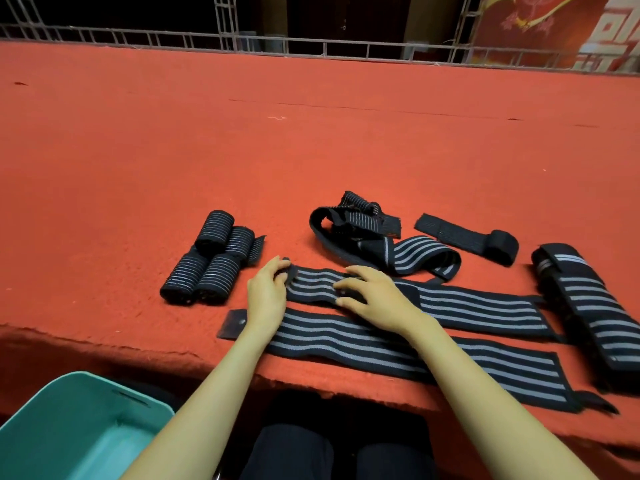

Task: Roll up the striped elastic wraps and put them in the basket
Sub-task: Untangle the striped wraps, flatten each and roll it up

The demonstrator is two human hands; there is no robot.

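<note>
A black wrap with grey stripes [478, 308] lies flat across the red table. My left hand [266, 296] pinches its left end, fingers curled over the edge. My right hand [370, 299] rests on the same wrap just to the right, fingertips bent down onto the fabric. A second flat striped wrap [346, 341] lies nearer me, under my forearms. Several rolled wraps [211, 258] sit in a cluster to the left. The teal basket [114, 396] stands below the table edge at lower left, with nothing visible inside.
A tangled striped wrap [374, 244] lies behind my hands. A partly rolled black strap [471, 237] sits at the right rear, and a folded striped wrap [588, 299] at the far right. The red cloth's front edge runs close to my knees. A metal railing [311, 46] borders the far side.
</note>
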